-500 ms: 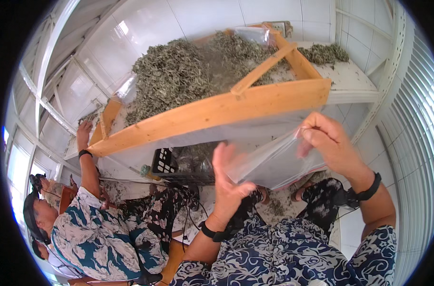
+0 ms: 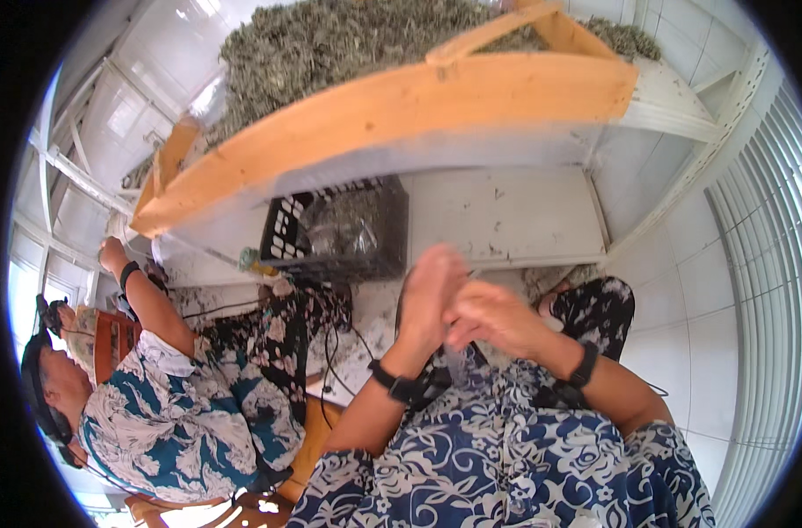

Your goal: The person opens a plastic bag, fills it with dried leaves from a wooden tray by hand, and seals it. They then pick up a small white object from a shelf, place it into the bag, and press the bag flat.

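My left hand (image 2: pixel 430 295) is raised in front of my lap, its fingers pointing away from me and smeared by motion. Against its palm side is my right hand (image 2: pixel 502 324), with fingers curled in and also blurred. A narrow strip of clear plastic bag (image 2: pixel 457 365) hangs just below the two hands; most of the bag is hidden or too blurred to make out. Beyond them, a wooden-framed tray (image 2: pixel 374 119) bears a large heap of dried grey-green leaves (image 2: pixel 330 48).
Under the tray, a black plastic crate (image 2: pixel 339 264) holding clear bags stands on a white shelf (image 2: pixel 498 216) with leaf scraps. A co-worker (image 2: pixel 181 405) sits at the left, a hand (image 2: pixel 113 255) near the tray's left end. Cables (image 2: pixel 330 361) trail across the floor between us.
My hands have come together; the bag, earlier stretched between them, is now gathered. The view has tipped down, so the tray sits higher. The co-worker's hand has dropped from the tray's end.
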The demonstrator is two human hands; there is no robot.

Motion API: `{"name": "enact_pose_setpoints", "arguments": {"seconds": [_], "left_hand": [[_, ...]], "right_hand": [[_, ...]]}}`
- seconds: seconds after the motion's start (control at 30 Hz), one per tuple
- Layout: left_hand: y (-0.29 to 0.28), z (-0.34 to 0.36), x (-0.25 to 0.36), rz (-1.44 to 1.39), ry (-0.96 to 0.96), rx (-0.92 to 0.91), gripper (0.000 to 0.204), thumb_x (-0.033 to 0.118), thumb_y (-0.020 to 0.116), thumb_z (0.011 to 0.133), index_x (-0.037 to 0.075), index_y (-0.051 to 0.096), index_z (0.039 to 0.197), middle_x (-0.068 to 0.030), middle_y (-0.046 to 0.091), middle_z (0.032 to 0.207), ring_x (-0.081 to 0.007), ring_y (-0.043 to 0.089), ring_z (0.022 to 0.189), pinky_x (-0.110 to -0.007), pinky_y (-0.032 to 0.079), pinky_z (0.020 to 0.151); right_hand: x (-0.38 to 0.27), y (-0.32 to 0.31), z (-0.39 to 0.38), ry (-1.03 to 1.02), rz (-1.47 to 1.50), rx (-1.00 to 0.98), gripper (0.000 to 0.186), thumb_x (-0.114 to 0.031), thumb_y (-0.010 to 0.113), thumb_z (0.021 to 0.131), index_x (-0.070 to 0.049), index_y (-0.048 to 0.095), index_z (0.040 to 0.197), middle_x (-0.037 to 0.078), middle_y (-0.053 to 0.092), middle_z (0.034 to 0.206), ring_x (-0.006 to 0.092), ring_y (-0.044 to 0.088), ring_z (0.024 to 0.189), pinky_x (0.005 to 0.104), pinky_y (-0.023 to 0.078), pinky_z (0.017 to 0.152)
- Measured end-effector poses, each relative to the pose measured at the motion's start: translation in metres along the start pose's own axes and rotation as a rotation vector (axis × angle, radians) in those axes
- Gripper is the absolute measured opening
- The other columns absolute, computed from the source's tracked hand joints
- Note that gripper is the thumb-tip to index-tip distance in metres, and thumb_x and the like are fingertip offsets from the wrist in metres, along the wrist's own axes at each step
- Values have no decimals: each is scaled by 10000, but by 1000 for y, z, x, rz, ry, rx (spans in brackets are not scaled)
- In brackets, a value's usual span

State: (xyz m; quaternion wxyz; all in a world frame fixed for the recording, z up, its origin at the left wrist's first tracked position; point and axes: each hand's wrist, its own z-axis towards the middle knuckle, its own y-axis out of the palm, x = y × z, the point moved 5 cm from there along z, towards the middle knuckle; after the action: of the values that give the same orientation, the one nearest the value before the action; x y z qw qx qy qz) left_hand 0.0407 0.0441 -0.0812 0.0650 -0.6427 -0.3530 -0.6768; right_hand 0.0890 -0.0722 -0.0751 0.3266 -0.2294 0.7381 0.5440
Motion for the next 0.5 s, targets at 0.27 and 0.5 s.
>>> {"name": "enact_pose_setpoints", "arguments": {"seconds": [0.27,0.5], "left_hand": [[-70,-25,-51,42,-536,-45,511,349,609,942,45,487,1333,-120,480,1342,-268,507,1157,-461,453,961],[-118,-30,-47,631,-380,-73,457,49,715,804,26,561,1233,-71,601,1077,-160,605,805,-275,502,734]], "right_hand": [[119,-43,25,414,-139,-314,138,-138,546,955,-33,570,1040,83,632,1004,175,645,919,291,532,849],[55,-102,27,183,-423,142,182,-209,614,915,-52,596,1004,50,656,915,147,649,829,305,556,705]]}}
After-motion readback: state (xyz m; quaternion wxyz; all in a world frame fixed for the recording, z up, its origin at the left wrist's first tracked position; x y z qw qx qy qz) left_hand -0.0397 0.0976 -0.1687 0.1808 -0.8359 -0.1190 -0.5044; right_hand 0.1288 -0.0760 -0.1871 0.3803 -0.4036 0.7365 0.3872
